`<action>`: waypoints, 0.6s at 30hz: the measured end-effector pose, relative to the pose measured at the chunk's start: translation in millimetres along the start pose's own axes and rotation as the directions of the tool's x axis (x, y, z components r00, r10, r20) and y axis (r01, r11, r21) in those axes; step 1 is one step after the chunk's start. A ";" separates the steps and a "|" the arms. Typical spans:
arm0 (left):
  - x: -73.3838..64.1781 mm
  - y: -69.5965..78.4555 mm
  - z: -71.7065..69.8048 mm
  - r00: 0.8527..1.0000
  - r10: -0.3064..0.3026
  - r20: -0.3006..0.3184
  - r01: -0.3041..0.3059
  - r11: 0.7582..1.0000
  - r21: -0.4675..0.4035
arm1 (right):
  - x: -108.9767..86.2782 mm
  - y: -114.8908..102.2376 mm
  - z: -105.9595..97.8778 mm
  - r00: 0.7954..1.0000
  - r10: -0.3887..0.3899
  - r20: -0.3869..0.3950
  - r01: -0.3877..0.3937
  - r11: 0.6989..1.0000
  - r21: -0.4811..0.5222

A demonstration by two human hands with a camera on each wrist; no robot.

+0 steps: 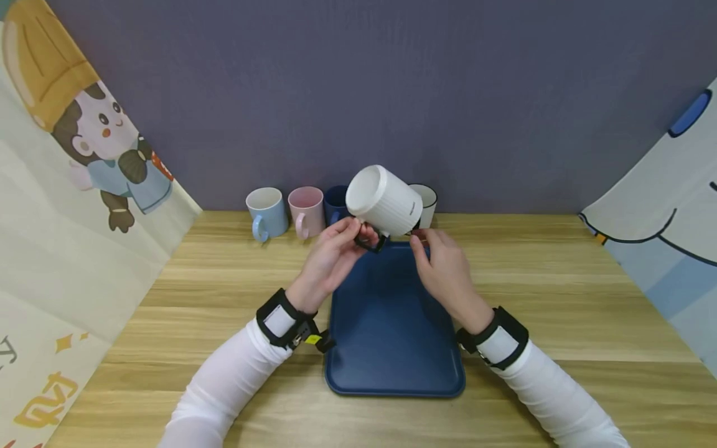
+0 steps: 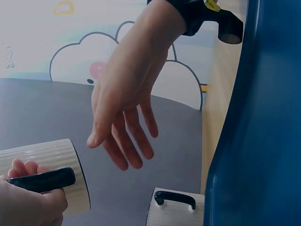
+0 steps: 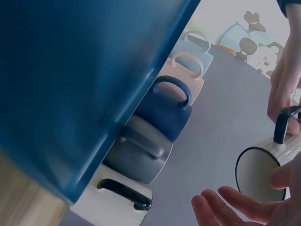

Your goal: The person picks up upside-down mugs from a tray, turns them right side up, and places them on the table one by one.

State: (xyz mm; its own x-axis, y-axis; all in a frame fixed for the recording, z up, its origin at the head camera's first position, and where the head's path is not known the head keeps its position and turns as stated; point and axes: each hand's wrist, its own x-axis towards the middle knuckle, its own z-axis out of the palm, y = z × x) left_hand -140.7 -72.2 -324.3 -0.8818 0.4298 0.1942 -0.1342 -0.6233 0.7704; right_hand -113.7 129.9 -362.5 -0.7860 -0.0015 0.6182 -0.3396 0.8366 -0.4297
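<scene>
A white ribbed mug [image 1: 386, 200] with a black handle [image 2: 44, 180] is held above the far end of the navy tray [image 1: 394, 336]. My left hand [image 1: 330, 258] grips it by that handle, fingers curled through. The mug lies tilted on its side, base toward the left and its black-rimmed mouth facing right. Close to that mouth is my right hand [image 1: 445, 267], its fingers loosely extended. A gap shows between the right fingers and the mug in the left wrist view.
Along the back wall stand a light blue mug [image 1: 267, 213], a pink mug [image 1: 307, 211], a navy mug [image 1: 336, 202], a grey mug [image 3: 138, 150] and a white black-rimmed mug [image 1: 428, 204]. The grey one is hidden in the head view. Wooden table [image 1: 560, 298] surrounds the tray.
</scene>
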 end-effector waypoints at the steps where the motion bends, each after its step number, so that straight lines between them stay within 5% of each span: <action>1: 0.8 -0.6 0.2 1.000 0.002 -0.002 -0.002 1.000 -0.006 | 0.3 -1.8 0.3 1.000 0.004 0.007 -0.004 1.000 0.003; 18: 12.9 -6.8 5.4 0.998 0.033 -0.045 -0.037 0.995 -0.091 | 9.7 -23.8 7.5 0.999 0.028 0.040 -0.032 0.995 0.091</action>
State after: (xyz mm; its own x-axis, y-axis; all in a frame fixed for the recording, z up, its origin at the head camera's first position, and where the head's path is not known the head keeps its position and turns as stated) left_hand -148.7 -58.9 -323.8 -0.9054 0.3787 0.1920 -0.1419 -0.6960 0.7038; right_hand -117.1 105.8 -351.2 -0.8153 0.0000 0.5791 -0.3602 0.7831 -0.5070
